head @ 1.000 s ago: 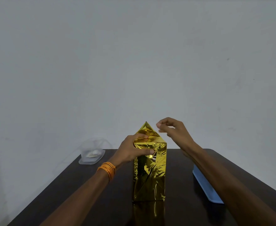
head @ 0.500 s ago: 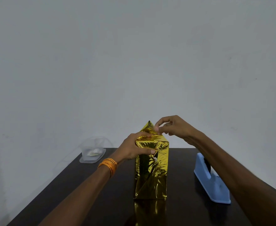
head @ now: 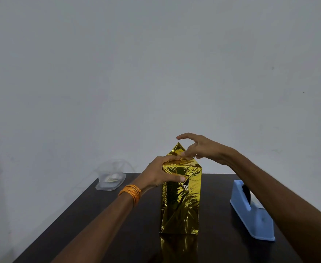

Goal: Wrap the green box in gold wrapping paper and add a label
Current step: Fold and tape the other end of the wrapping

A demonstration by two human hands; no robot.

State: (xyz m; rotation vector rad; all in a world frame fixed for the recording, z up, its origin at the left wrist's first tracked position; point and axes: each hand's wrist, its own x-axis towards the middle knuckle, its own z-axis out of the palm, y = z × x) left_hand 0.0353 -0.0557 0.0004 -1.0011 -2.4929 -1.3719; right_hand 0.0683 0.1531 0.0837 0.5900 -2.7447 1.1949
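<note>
**Q:** From the head view, where is the box (head: 180,205)?

**A:** It stands upright near the middle of the dark counter (head: 99,215), right in front of you. Gold paper (head: 174,221) covers every side you can see, and a pointed flap (head: 178,149) sticks up at the far edge of the top.

**Q:** What are your hands doing?

**A:** Your left hand (head: 161,173) grips the top of the box. Its fingers curl over the upper edge and the thumb lies flat on the near face. An orange band (head: 131,193) sits on that wrist. Your right hand (head: 203,147) reaches in from the right. Its forefinger is lifted and straight, and its lower fingertips touch the paper at the foot of the flap. You cannot tell whether they pinch the paper or only press it.

**Q:** And the containers?

**A:** A clear tub (head: 111,179) sits at the far left corner of the counter, well apart from the box. There are a few pale scraps in it, too small to make out. To your right, a blue dispenser (head: 250,211) holds a dark roll (head: 246,192), and your right forearm passes over it.
</note>
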